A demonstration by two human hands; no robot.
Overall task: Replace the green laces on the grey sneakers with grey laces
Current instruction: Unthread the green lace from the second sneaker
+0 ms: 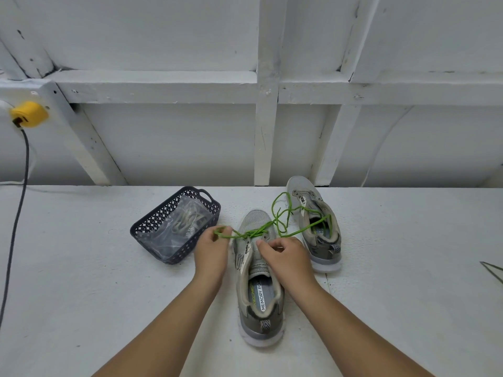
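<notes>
The left hand (211, 247) pinches the green lace (275, 221), half out of the near sneaker (258, 289); the right hand (283, 254) pins the tongue. Grey laces (187, 220) wait bagged in the basket (152, 227), left of that sneaker.

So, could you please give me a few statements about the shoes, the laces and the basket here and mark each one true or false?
1. The left hand pinches the green lace. True.
2. The near sneaker is already fully unlaced. False: green lace is threaded through its front eyelets.
3. The dark basket lies left of the near sneaker. True.
4. The basket holds a clear bag with pale laces. True.
5. The right hand rests on the far sneaker. False: it rests on the near sneaker's tongue.
6. The sneakers' toes point toward the person. False: the heels do.
</notes>
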